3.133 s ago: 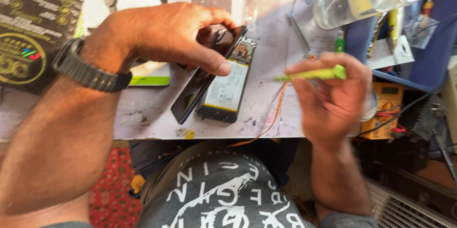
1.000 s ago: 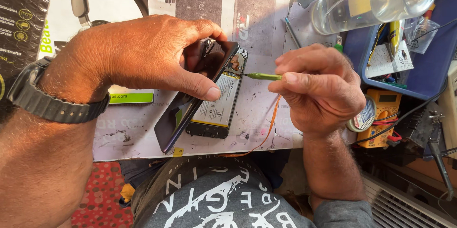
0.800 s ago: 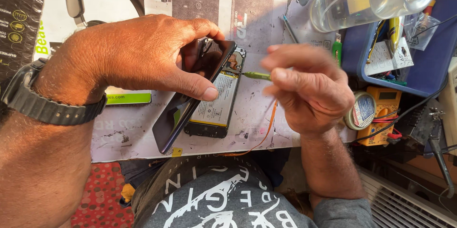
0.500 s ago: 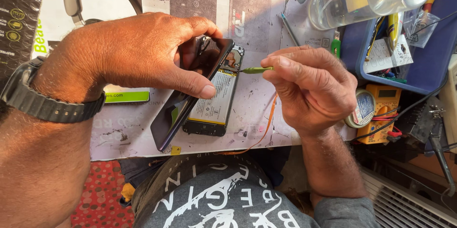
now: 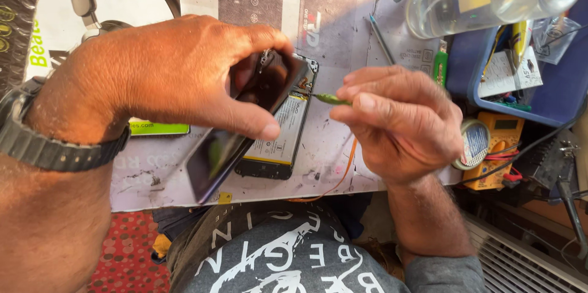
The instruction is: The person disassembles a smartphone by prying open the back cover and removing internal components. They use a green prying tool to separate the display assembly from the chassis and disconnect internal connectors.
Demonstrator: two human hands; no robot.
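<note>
Our left hand (image 5: 184, 78) arches palm down, thumb and fingers curled in a firm grip; our right hand (image 5: 401, 124) pinches with thumb and forefinger, wrist bent inward

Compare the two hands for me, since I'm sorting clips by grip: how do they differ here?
The left hand spreads wide over the lifted dark phone screen, tilting it up off the phone body; the right hand is bunched, pinching a thin green tool in its fingertips. The left wrist wears a dark watch; the right wrist is bare above a grey sleeve. Both work at the phone's top end.
</note>
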